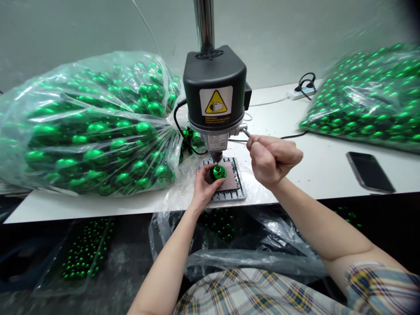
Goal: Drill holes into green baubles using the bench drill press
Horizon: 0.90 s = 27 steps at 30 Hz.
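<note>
A black drill press [215, 87] with a yellow warning label stands at the middle of the white table. Under its chuck, my left hand [206, 183] grips a shiny green ball [219, 172] between thumb and fingers, on a pinkish board [231, 177] over the slotted metal base [242, 192]. The drill tip meets or nearly meets the ball's top; which one is too small to tell. On the right side of the machine, my right hand [274, 158] is closed around the end of the metal feed lever [246, 132].
A big clear bag of green balls [88, 127] fills the table's left, another bag [367, 96] the back right. A phone [370, 171] lies at right, a power strip [300, 91] behind. Below the front edge are an open plastic bag [256, 258] and a tub of green balls [74, 267].
</note>
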Tool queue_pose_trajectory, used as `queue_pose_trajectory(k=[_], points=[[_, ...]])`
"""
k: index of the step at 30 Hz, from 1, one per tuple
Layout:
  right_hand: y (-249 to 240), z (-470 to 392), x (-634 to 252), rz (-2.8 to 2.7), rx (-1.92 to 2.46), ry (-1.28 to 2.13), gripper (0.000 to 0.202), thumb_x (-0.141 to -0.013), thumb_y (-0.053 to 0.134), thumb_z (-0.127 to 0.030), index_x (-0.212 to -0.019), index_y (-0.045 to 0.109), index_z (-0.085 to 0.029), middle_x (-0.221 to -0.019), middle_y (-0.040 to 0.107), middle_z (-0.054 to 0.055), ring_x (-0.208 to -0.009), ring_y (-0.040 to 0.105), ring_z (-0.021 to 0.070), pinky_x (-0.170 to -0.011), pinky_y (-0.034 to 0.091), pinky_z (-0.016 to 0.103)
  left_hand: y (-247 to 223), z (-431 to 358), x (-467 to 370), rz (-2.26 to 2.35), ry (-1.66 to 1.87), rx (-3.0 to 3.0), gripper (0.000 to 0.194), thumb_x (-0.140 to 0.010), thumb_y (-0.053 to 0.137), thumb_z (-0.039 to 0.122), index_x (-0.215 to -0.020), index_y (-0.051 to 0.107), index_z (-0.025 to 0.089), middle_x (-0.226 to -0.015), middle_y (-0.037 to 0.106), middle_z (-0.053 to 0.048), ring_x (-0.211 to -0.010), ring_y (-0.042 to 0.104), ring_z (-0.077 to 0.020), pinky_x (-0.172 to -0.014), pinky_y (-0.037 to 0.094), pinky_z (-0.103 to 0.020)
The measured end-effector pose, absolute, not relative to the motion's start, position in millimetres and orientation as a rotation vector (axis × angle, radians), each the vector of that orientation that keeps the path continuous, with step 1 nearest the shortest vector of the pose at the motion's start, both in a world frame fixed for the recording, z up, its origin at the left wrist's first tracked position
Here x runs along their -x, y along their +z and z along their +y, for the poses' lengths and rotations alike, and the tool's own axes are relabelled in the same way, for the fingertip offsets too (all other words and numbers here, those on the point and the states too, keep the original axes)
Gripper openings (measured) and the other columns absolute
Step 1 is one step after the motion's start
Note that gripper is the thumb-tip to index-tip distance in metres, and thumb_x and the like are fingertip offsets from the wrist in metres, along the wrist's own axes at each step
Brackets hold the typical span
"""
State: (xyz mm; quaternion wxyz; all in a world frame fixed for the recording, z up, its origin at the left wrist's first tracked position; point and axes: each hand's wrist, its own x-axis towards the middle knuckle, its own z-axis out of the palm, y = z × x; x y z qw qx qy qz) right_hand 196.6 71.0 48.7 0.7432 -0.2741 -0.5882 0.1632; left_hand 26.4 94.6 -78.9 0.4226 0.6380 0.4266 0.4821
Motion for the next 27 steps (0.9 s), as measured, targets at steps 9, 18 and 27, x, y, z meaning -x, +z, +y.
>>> queue_pose_trajectory(k=[9, 18, 27], points=[[63, 79, -188, -1.251, 0.297, 0.048, 0.05, -0.084, 0.059, -0.006, -0.05, 0.023, -0.017, -0.045, 0.024, -0.006, -0.038, 0.025, 0.0056, -0.041, 0.025, 0.027, -81, 96, -26, 1.096, 1.21, -1.677, 0.053, -0.07, 0.085, 0.028, -0.117, 0.063, 0.02, -0.117, 0.067, -0.011, -0.114, 0.061, -0.0265, -0.102, 0.046, -0.042], [141, 119, -197, -1.06, 0.608, 0.589, 0.051, -0.083, 0.072, -0.044, -0.052, 0.037, -0.022, -0.043, 0.028, -0.006, -0.034, 0.022, 0.0064, -0.032, 0.015, 0.028, -68, 87, -30, 1.133, 1.255, -1.639, 0.047, -0.068, 0.085, 0.027, -0.109, 0.063, 0.018, -0.111, 0.068, -0.009, -0.105, 0.065, -0.0232, -0.094, 0.051, -0.039], [149, 125, -200, -0.96, 0.659, 0.787, 0.042, -0.073, 0.074, -0.034, -0.051, 0.039, -0.022, -0.045, 0.027, -0.005, -0.038, 0.02, 0.0064, -0.035, 0.009, 0.025, -40, 31, -1, 1.056, 1.131, -1.951, 0.037, -0.077, 0.08, 0.034, -0.106, 0.061, 0.021, -0.11, 0.064, -0.008, -0.105, 0.063, -0.0228, -0.091, 0.05, -0.037]])
